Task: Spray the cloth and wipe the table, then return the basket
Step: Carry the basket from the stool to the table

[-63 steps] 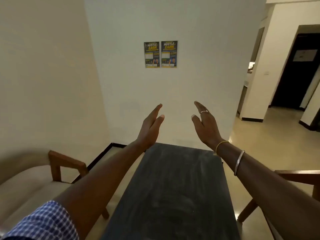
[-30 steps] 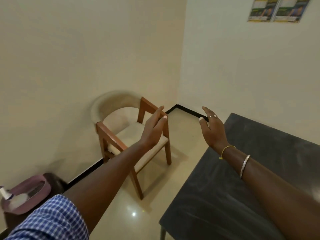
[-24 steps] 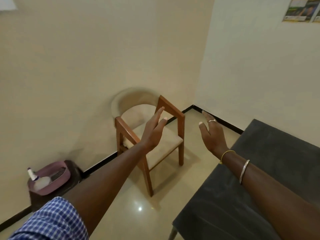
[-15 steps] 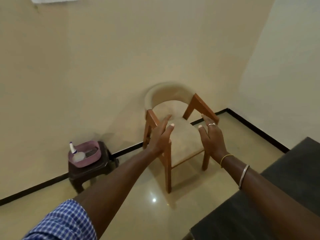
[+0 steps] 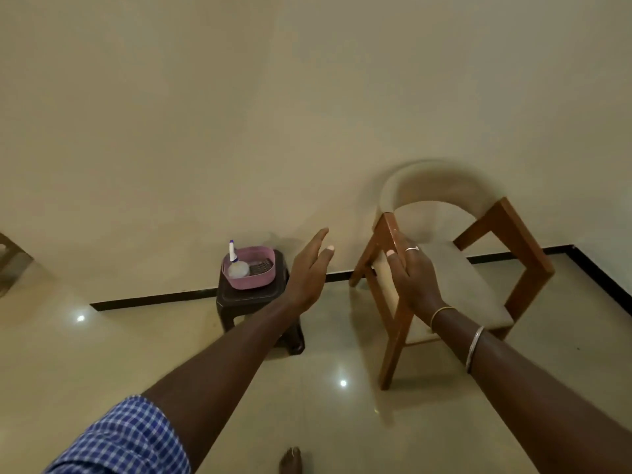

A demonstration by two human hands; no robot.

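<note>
A pink basket [image 5: 253, 281] stands on a small dark stool [image 5: 246, 299] by the wall. Inside it a spray bottle [image 5: 236, 263] with a white and blue nozzle leans at the left, and a dark ribbed thing, perhaps the cloth [image 5: 260, 267], lies at the right. My left hand [image 5: 309, 270] is held out with fingers apart, just right of the basket and nearer to me, holding nothing. My right hand [image 5: 413, 280] is also spread and empty, in front of the chair. The table is out of view.
A wooden chair [image 5: 444, 268] with a beige seat and curved back stands right of the stool against the wall. Glossy tile floor [image 5: 136, 354] spreads in front. My bare foot [image 5: 290, 461] shows at the bottom edge. Another piece of furniture [image 5: 10, 258] peeks in at the left.
The view has swung left from the dark table to the wall. The stool and basket have come toward the middle. Both hands stay raised, empty and apart.
</note>
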